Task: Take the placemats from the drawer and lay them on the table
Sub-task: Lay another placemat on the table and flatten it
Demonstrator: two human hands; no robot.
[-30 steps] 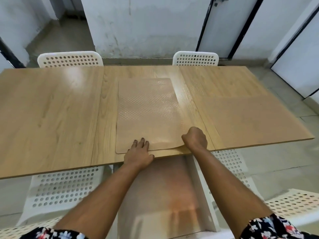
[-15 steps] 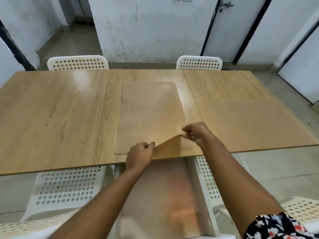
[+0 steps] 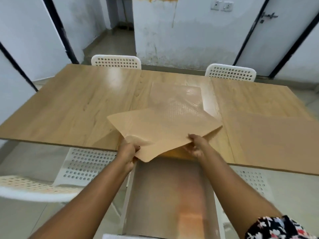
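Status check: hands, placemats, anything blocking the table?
Left hand and right hand grip top placemat, lifted and skewed. Another placemat flat beneath; one at right. Table unobstructed.

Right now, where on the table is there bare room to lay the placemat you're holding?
The left part of the table is bare wood, from its left edge to the lifted placemat held by the left hand and right hand. The middle holds another placemat; the right holds a third.
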